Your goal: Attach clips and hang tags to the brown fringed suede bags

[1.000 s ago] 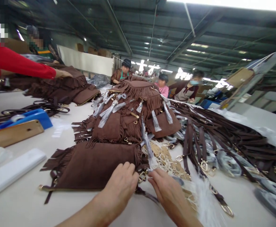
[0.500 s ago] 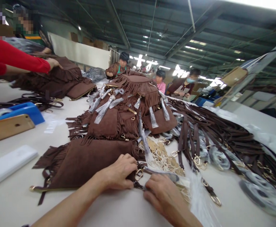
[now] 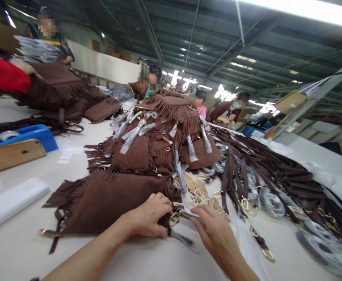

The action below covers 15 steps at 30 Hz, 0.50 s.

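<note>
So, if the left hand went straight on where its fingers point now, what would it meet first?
The left hand would probably first meet the gold-coloured metal ring just beyond its fingers; depth is unclear, so they may already touch.

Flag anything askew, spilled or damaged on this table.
No damage stands out. Mildly odd: a gold smartphone stands on edge, not flat, by the blue plastic tape dispenser at far left. Tan paper tags with white strings lie tangled, not stacked, right of the brown, fringed suede-like bag under the left hand.
</note>
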Available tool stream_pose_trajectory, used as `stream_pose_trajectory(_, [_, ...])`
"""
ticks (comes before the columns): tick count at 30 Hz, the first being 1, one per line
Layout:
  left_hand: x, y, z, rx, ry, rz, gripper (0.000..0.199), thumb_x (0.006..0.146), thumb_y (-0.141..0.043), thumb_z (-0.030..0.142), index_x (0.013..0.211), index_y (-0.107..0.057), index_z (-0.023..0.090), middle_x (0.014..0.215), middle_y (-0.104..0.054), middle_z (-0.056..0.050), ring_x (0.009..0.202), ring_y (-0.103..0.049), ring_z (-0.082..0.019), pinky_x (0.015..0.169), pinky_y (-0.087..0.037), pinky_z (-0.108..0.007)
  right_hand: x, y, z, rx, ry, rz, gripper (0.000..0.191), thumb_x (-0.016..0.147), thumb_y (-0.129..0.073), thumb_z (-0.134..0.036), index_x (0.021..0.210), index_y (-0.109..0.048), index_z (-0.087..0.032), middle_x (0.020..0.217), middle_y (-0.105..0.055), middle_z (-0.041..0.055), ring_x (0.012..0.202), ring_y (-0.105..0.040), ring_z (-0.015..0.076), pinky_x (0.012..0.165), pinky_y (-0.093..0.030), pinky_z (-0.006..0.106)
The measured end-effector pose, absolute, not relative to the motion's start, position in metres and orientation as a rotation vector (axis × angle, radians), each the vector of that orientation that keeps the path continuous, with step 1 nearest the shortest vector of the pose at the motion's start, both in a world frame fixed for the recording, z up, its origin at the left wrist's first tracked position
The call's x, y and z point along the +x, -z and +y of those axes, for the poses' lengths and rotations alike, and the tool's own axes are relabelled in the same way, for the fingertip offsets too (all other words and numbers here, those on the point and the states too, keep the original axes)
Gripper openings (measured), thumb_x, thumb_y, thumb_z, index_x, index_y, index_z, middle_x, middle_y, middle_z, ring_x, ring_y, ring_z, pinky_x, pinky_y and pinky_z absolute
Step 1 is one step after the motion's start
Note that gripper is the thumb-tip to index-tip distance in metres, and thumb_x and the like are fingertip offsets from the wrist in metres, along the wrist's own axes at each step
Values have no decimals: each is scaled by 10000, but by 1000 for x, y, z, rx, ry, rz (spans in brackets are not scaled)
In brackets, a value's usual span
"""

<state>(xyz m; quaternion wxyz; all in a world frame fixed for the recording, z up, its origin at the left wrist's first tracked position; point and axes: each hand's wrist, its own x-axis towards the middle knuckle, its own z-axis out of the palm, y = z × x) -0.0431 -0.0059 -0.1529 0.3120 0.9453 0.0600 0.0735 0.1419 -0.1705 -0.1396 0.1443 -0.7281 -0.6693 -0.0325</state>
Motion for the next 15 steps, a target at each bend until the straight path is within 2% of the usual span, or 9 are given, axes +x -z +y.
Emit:
stream_pose_trajectory(3, [-42,152,-6,2471,-202,195,339,686,-738,209,1009,-637,217,1176,-610,-44,1097,-498,-253,977,-400,-377,153,146,-161,-2277,393,-2082,162,838,-684,-130,978,-653,-205,956,-700,60,880,-646,273,753,-425,369])
stream_pose_trajectory(7, [-42,152,-6,2432,-215,224,358,654,-707,196,1009,-663,217,1163,-616,-37,1100,-499,-251,973,-397,-372,155,147,-150,-2308,521,-2174,141,832,-654,-71,789,-643,-205,772,-686,35,741,-642,249,709,-394,361])
stream_pose_trajectory(9, [-41,151,-7,2415,-223,238,346,673,-695,211,1019,-687,225,1164,-620,-37,1106,-502,-250,981,-393,-381,154,138,-155,-2301,600,-2191,134,850,-637,-86,794,-631,-208,772,-676,43,713,-634,249,682,-379,360])
stream_pose_trajectory(12, [-39,149,-13,2414,-248,317,224,778,-640,271,983,-722,231,1121,-628,-44,1088,-509,-249,969,-398,-400,150,126,-177,-2258,667,-2279,110,873,-638,-159,820,-595,-245,770,-661,15,643,-631,229,598,-350,338])
stream_pose_trajectory(15, [-35,148,-24,2469,-321,454,196,839,-584,303,939,-707,187,1107,-611,-80,1065,-504,-268,948,-411,-435,141,140,-206,-2286,454,-2352,154,833,-667,-158,875,-578,-277,781,-694,-25,571,-654,192,485,-293,310])
